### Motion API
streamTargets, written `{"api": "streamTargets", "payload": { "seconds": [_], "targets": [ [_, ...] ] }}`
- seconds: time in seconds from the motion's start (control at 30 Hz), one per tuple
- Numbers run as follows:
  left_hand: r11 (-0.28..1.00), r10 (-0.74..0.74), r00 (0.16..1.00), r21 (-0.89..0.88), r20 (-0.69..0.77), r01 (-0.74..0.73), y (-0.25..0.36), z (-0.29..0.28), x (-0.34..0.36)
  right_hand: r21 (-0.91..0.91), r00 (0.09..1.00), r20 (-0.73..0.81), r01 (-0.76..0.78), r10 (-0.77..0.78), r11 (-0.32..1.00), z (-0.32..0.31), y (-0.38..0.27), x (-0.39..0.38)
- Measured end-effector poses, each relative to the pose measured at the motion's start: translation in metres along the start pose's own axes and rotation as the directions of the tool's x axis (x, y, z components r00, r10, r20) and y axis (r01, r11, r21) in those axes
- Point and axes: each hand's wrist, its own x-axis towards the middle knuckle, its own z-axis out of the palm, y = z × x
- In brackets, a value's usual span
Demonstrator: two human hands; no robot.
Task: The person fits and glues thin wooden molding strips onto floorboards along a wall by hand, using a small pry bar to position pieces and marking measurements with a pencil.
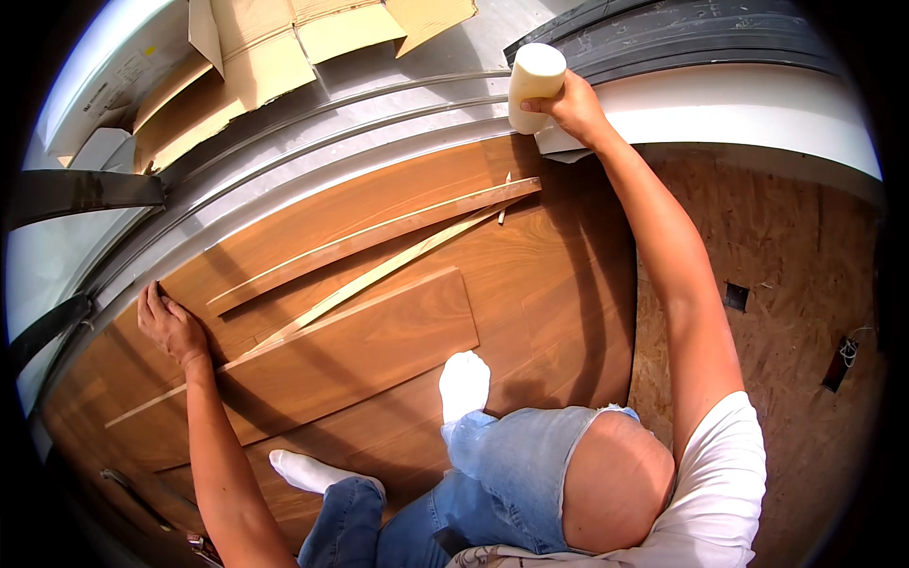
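My right hand (571, 106) is closed around a thick white cylinder, which looks like the head of a white mallet (537, 80); no handle shows. It is over the far edge of the wood floor, by the metal door track (379, 151). My left hand (172, 329) lies on the brown floorboards (559, 275) at the left, close to the track, fingers out and holding nothing. Right of that hand, a narrow plank strip (379, 241) and a thin pale strip (379, 275) lie slanting across the floor. A wider loose plank (379, 336) lies nearer to me.
Opened cardboard (256, 57) and a white box (114, 80) lie beyond the track. Bare particle board (776, 237) on the right has a square hole (736, 296) and a cutout with wires (840, 363). A dark bar tool (137, 497) is at lower left. My socked feet rest on the boards.
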Motion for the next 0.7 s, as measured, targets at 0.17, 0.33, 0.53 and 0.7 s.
{"api": "streamTargets", "payload": {
  "seconds": [0.17, 0.33, 0.53, 0.7],
  "targets": [
    [1.000, 0.015, 1.000, 0.012, 0.002, -0.015, -0.004, 0.005, 0.002, -0.110, 0.996, -0.052, 0.061, -0.067, 0.992, 0.005, 0.000, -0.012],
    [0.999, 0.035, 0.999, 0.005, -0.015, -0.035, -0.010, 0.013, 0.001, -0.045, 0.974, -0.178, 0.132, -0.138, 0.990, 0.015, 0.004, -0.045],
    [1.000, 0.012, 0.999, 0.018, 0.030, -0.012, -0.011, 0.009, 0.003, 0.369, 0.874, -0.486, 0.199, 0.006, 0.908, 0.026, -0.014, -0.138],
    [0.999, -0.038, 0.990, -0.012, 0.139, 0.040, -0.001, -0.004, 0.005, 0.931, 0.676, -0.366, 0.261, 0.640, 0.257, 0.047, 0.004, -0.227]
  ]
}}
